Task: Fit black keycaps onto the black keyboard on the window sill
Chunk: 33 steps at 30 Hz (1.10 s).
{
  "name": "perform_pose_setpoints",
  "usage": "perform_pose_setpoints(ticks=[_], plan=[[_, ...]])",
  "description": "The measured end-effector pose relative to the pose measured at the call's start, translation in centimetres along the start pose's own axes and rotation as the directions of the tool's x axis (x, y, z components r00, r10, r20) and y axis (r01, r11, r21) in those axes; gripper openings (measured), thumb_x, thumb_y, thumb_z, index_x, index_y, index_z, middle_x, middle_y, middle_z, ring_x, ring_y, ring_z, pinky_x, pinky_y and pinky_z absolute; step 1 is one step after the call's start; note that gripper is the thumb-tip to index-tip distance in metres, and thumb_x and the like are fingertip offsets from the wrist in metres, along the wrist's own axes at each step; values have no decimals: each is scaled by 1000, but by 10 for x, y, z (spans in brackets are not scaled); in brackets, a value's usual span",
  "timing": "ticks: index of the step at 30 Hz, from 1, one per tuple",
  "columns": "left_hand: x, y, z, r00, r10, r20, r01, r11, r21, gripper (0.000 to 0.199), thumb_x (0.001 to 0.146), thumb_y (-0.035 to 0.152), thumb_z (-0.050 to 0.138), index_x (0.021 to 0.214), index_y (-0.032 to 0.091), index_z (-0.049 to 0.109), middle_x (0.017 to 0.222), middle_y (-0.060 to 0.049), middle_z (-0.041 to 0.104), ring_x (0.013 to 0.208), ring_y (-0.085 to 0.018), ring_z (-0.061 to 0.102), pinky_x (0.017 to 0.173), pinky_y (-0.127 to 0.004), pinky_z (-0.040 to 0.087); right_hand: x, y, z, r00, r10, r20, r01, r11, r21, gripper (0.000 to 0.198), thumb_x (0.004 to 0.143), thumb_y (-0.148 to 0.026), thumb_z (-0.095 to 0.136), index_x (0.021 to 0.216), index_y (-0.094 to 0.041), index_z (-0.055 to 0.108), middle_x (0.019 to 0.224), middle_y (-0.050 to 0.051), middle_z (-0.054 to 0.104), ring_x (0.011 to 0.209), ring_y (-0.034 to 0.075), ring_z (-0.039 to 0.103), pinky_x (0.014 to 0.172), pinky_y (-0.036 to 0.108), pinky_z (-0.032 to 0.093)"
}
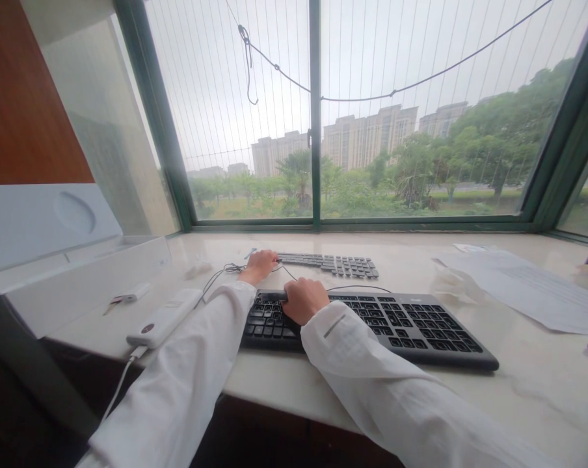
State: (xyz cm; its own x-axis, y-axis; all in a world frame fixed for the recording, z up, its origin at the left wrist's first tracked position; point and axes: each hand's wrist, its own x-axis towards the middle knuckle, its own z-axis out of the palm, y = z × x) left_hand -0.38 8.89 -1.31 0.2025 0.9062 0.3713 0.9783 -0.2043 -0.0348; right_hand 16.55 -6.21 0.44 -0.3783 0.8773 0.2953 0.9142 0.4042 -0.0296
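A black keyboard lies in front of me; keycaps are fitted on its left part, while much of the rest shows bare key sockets. Behind it, loose dark keycaps are laid out in rows on the pale counter. My left hand reaches to the left end of these rows, its fingers pinched at a small dark keycap. Over the keyboard's left part, my right hand is closed with its knuckles up. Dark shapes show beside and below its fingers, but what it grips is hidden.
A white power bank with a cable lies at left, near a small white adapter and an open white box. Thin black cable coils behind my left arm. Paper sheets and crumpled plastic lie at right.
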Motion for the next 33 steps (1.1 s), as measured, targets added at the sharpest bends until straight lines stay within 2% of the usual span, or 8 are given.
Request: perform_pose_setpoints(ticks=[8,16,24,33], plan=[[0,1,-2,999,37,17,-37,999,11,22,81,33,57,96,31,72,99,-1,72,95,-22,63,85,-32,44,-1,0,-2,1000,6,4,-6,1000,-9,25,78,-30,51,86,-17,71,85,13,69,79,25,66,65,32,45],[-1,2,-4,1000,13,9,-14,1000,9,24,80,29,54,93,31,75,95,-3,73,91,-23,65,82,-32,45,-1,-1,0,1000,6,1,-6,1000,11,26,77,-29,52,87,-16,72,86,15,69,80,25,65,67,32,45],[-5,5,-7,999,-23,25,23,1000,-3,24,81,36,53,87,28,75,85,-4,72,94,-23,63,78,-30,43,-2,-1,-3,1000,-1,13,1,1000,6,25,76,-29,53,87,-17,71,86,14,69,82,25,66,67,33,45],[-6,8,-7,999,9,41,-9,1000,10,28,85,39,49,92,25,73,101,-6,67,98,-22,60,85,-31,41,0,0,2,1000,-15,-24,15,1000,10,22,76,-30,54,84,-17,71,83,13,69,78,25,66,65,32,46]])
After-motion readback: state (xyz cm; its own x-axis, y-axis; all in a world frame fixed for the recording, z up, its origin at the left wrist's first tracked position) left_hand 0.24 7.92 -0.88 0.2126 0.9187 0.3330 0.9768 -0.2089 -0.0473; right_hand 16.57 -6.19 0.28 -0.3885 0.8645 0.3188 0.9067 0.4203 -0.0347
